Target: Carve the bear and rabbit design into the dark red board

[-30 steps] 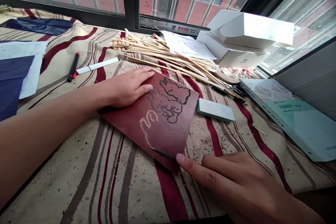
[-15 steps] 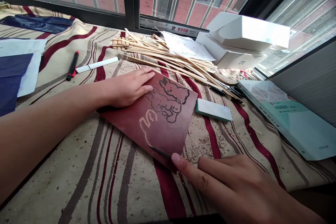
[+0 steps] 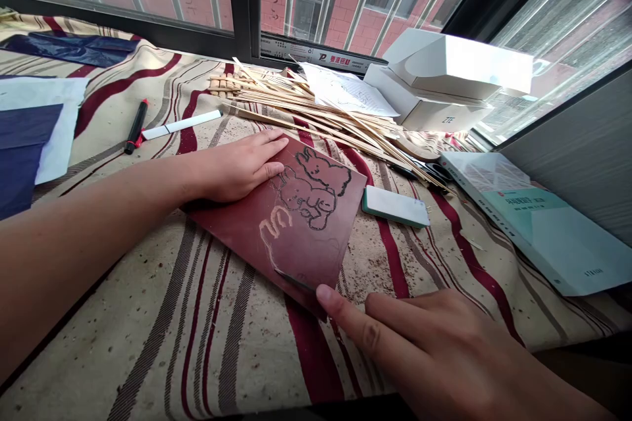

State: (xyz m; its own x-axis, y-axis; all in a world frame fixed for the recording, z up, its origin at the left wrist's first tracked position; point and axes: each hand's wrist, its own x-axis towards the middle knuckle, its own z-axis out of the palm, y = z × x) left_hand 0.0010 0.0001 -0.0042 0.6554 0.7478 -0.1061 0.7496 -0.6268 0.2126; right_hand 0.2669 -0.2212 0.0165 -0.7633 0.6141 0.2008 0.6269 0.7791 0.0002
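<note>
A dark red carving board [image 3: 237,230] lies at an angle on the striped cloth. Rabbit figures outlined in black mark its upper right part, and a pale cut outline curves below them. My left hand [image 3: 237,168] rests flat across the board's upper left part, fingers stretched out. At the lower right, my right hand [image 3: 419,348] grips a thin dark carving knife [image 3: 295,280], with the index finger stretched along it. The knife's tip touches the board at the lower end of the pale outline. Its handle is hidden under the hand.
A whetstone [image 3: 395,206] lies right of the board. Behind are bamboo strips [image 3: 316,105], a paper sheet [image 3: 345,89] and a white box [image 3: 454,72]. A book [image 3: 548,223] lies at the right, a marker [image 3: 137,125] and its white cap end [image 3: 182,123] at the left. Crumbs dot the cloth [image 3: 162,316].
The view has shifted slightly, so most things appear a little further left. The knife's tip stays at the lower end of the pale outline; both hands keep their grip and pose.
</note>
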